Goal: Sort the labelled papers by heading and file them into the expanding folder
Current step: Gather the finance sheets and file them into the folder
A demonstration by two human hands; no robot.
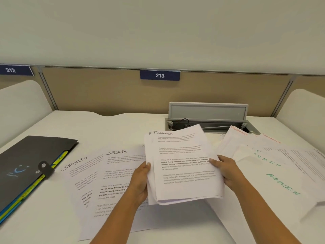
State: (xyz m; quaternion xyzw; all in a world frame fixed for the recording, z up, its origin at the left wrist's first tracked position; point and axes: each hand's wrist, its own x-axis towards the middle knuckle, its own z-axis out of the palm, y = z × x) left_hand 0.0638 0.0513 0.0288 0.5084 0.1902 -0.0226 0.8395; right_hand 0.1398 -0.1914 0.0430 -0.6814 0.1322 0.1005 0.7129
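While you held the stack of papers [182, 164] above the middle of the desk [123, 127], your left hand [140, 180] gripped its left edge. The thumb was curled over the top sheet and the other fingers were hidden beneath. Your right hand [226, 171] gripped the right edge in like manner, thumb on the printed face and fingers under the stack. The stack therefore lay between your two hands, pinched at both sides. Its top sheet was headed FINANCE in black, and its near edge was raised off the desk with the sheets slightly fanned.

Two SPORTS sheets [98, 182] lay flat and overlapping on the desk, left of the stack and partly under it, reaching toward the near edge. The expanding folder [26, 166], dark with a strap and button, lay at the left edge of the desk. Yellow and blue tabs showed along its side, and it was well apart from both hands.

Toward the right edge, ADMIN sheets [281, 182] lettered in green lay loosely spread. Orange FINANCE sheets [246, 136] lay beyond them. A cable hatch [207, 111] stood at the far edge with its grey lid upright, just behind the stack. A number plate [159, 75] reading 213 was fixed to the partition [88, 88] behind the desk.
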